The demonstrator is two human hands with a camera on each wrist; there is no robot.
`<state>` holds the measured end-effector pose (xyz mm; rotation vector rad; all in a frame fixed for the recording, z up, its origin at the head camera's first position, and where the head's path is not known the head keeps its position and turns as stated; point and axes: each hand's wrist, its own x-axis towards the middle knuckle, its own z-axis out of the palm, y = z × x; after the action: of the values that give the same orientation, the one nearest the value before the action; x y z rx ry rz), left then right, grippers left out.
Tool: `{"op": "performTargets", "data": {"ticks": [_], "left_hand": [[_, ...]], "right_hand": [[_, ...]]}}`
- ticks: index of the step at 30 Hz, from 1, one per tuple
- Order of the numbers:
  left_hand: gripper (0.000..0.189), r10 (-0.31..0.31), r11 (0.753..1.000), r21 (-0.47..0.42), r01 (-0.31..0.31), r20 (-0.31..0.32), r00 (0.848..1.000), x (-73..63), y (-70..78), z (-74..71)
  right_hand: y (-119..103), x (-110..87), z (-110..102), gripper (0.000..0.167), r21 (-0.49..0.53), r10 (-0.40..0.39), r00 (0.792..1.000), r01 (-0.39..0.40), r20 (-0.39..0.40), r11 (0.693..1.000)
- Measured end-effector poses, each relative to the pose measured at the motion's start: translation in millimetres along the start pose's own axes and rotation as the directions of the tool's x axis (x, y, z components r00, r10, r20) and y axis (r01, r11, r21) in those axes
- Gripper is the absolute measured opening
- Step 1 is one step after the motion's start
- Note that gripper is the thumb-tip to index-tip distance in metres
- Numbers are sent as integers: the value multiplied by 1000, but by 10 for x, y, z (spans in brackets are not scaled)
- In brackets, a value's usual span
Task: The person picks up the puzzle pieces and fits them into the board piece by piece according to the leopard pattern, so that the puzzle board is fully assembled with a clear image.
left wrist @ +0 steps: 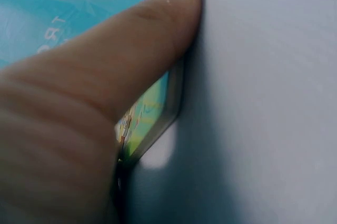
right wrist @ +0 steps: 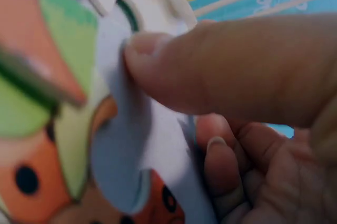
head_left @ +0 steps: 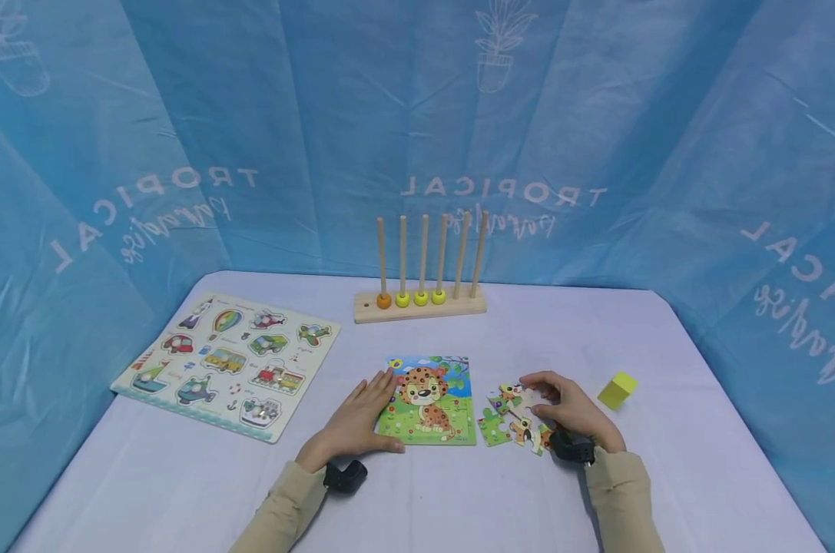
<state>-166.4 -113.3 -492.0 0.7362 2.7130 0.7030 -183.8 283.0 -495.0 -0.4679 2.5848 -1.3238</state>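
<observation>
At lower centre of the frame, the left hand (head_left: pixel 355 422) rests along the spotted-cat picture's left edge (head_left: pixel 434 399), its fingers extended. Right of the picture, the right hand (head_left: pixel 574 407) bends over loose puzzle pieces (head_left: pixel 493 430); whether its grip pinches one, I cannot tell. The yellow block (head_left: pixel 617 390) sits further right.

My left hand (head_left: pixel 358 418) lies palm down, fingers extended forward, thumb stretched sideways toward my right hand (head_left: pixel 572 407). That one arches with bent fingers, thumb and index tips apart. My forearms (head_left: pixel 282 503) angle in behind both.
</observation>
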Motion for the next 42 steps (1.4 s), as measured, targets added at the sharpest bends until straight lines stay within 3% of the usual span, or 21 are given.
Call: {"op": "performTargets", "data": {"ticks": [3, 8, 14, 18, 23, 28, 31, 38, 42], "left_hand": [[112, 2, 1000, 2, -2, -4, 1000, 4, -3, 3], [111, 3, 1000, 2, -3, -11, 1000, -14, 19, -17], [111, 6, 1000, 1, -6, -13, 1000, -34, 35, -33], [111, -2, 1000, -3, 2, -11, 1000, -40, 33, -40], [111, -13, 1000, -3, 13, -9, 1000, -29, 24, -30], [111, -9, 1000, 3, 9, -1, 1000, -12, 12, -10], [111, -4, 1000, -3, 4, -4, 1000, -9, 17, -13], [111, 3, 1000, -12, -3, -10, 1000, -17, 16, -24], [111, -2, 1000, -8, 2, -2, 1000, -18, 16, -16]], "right_hand": [[-3, 2, 0, 36, 15, 6, 1000, -6, -7, 1000], [2, 46, 61, 10, 26, 66, 995, -65, -73, 998], [8, 64, 89, 9, 43, 130, 982, -126, -139, 991], [-12, 51, 66, 17, 41, 118, 992, -116, -45, 992], [-94, 13, 42, 37, -4, 49, 996, -49, 77, 999], [-154, -24, 54, 44, -116, 26, 995, -15, 92, 993], [-143, -14, 67, 40, -136, 18, 998, -9, 68, 991], [-90, 47, 83, 24, -15, 68, 997, -69, -39, 998], [-110, 108, 117, 26, 4, 81, 991, -81, -102, 997]]}}
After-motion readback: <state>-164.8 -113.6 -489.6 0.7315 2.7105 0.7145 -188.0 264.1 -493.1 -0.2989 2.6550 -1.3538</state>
